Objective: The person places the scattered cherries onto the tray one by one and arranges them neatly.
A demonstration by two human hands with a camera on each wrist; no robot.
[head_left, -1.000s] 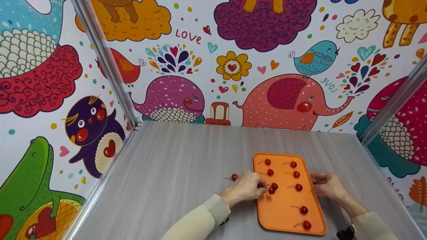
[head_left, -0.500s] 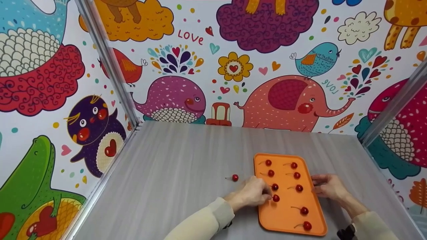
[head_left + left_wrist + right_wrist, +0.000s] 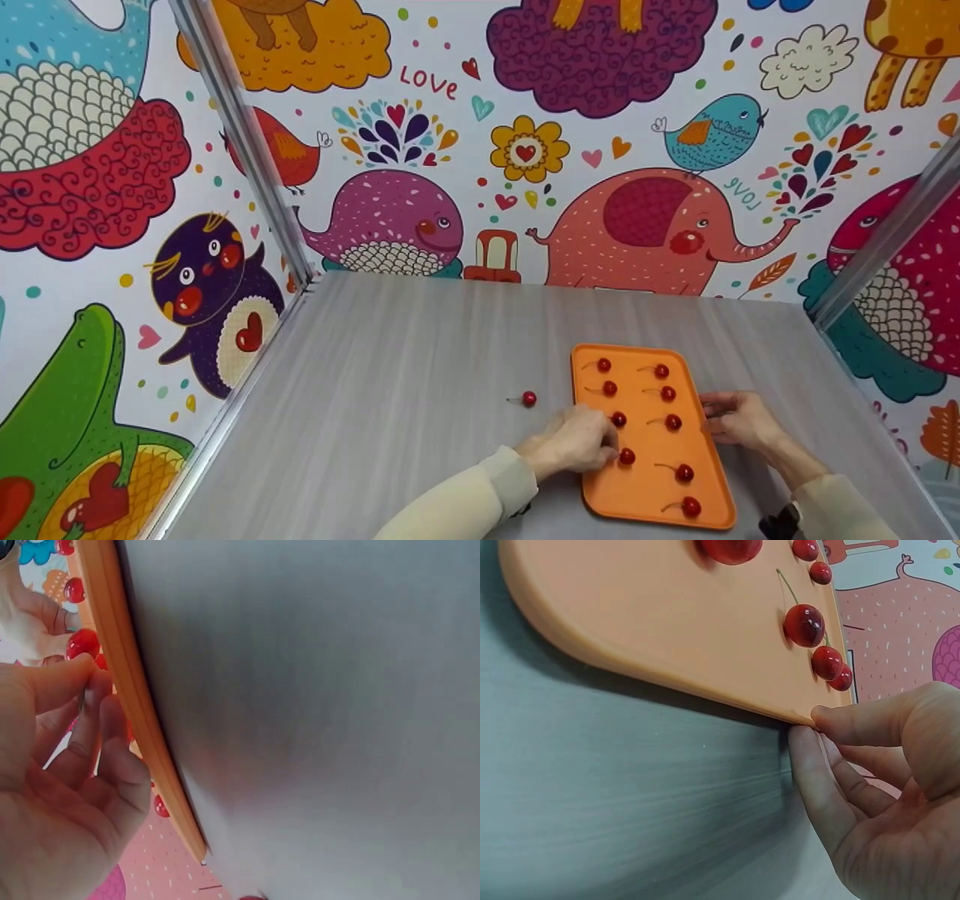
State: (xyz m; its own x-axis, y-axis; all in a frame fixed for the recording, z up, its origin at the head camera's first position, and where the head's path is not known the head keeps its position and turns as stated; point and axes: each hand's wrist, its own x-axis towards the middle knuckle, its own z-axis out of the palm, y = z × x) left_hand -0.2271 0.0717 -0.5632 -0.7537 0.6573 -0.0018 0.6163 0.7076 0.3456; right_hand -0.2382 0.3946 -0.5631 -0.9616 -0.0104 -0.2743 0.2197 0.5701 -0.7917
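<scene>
An orange tray (image 3: 637, 495) lies on the table with two columns of red cherries on it. My left hand (image 3: 579, 441) reaches over its left edge and pinches a cherry (image 3: 627, 456) by the stem; in the left wrist view, the stem shows below the thumb tip beside the red fruit (image 3: 82, 643). Three cherries line the left column above it, the nearest one (image 3: 618, 419) partly beside my fingers. At the tray's right edge, my right hand (image 3: 739, 420) pinches the rim, thumb (image 3: 855, 724) on top and a finger underneath.
One loose cherry (image 3: 529, 399) rests on the grey table (image 3: 390, 420), left of the tray. Several cherries, such as the nearest one (image 3: 691, 508), fill the right column. Printed cartoon walls (image 3: 375, 217) and metal posts (image 3: 247, 142) bound the table.
My left hand has moved down along the tray's left side, bringing the pinched cherry away from the one above it. The right hand has stayed at the rim.
</scene>
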